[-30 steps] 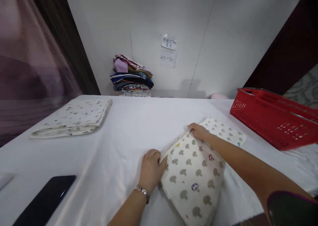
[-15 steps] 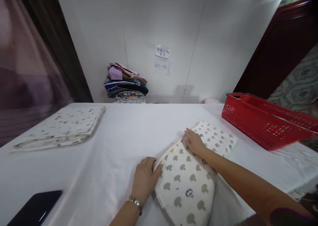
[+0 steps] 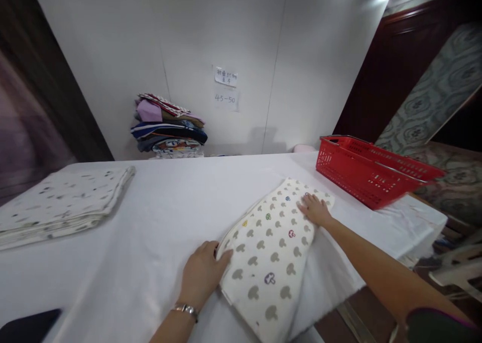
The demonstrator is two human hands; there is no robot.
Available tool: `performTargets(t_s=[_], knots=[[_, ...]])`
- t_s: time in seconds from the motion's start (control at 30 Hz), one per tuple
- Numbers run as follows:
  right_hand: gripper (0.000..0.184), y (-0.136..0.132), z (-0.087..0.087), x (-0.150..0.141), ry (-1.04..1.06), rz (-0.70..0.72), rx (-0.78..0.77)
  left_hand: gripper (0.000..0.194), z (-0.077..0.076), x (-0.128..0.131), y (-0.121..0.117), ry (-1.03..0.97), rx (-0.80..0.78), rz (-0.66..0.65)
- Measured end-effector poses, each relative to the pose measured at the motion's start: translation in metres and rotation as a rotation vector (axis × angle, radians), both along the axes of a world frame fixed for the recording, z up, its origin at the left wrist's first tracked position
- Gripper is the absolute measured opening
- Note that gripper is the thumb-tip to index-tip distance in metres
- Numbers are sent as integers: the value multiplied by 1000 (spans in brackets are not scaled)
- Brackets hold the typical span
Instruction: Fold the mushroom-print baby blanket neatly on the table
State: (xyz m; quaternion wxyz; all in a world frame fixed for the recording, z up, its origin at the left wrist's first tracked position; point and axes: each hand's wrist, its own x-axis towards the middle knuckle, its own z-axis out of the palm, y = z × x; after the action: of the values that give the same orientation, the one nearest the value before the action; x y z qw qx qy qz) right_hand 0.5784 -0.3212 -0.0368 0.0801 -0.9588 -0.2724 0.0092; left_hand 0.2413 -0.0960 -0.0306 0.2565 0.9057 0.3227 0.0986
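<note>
A folded white cloth (image 3: 274, 240) with grey and a few coloured mushroom prints lies slantwise on the white-covered table. My left hand (image 3: 203, 271) grips its left edge, thumb on top and the fingers curled at the fold, partly hidden. Near the cloth's far right end, my right hand (image 3: 315, 210) rests flat on top with its fingers spread. Another folded white cloth (image 3: 71, 195), speckled with dark marks, lies at the left, apart from both hands.
A red plastic basket (image 3: 371, 175) stands at the table's right side. Against the wall is a stack of folded fabrics (image 3: 169, 127), left of two paper labels (image 3: 226, 87). A dark flat object (image 3: 30, 327) lies at the near left. Beyond the table's right edge stands pale furniture (image 3: 457, 270).
My right hand has slid across the mushroom-print cloth toward its far right end, and the cloth looks flatter. My left hand keeps its grip on the left edge. The view has turned rightward.
</note>
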Motion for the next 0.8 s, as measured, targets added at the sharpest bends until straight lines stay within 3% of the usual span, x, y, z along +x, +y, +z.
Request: performTargets(t_s=[0.1,0.27,0.37,0.43,0.5,0.6,0.7,0.8], knots=[[49,-27,-3,11,157,-99,263,34,2,0,0,94,43,-5],[48,-59,1,16,146,-327,601,33,7,1,-4,92,41,25],[59,-80,4,18,236,-531,752,34,11,4,-7,49,-88,86],[69,-87,6,20,345,-615,827,35,13,7,-9,-25,-259,131],[73,-88,8,23,446,-659,887,40,15,8,-11,-118,-494,181],[64,-79,11,28,538,-685,947,53,14,7,-14,-213,-792,237],[60,-67,13,33,549,-702,992,58,11,4,-18,-244,-850,237],[69,-54,15,35,515,-689,1054,50,12,2,-19,-267,-792,250]])
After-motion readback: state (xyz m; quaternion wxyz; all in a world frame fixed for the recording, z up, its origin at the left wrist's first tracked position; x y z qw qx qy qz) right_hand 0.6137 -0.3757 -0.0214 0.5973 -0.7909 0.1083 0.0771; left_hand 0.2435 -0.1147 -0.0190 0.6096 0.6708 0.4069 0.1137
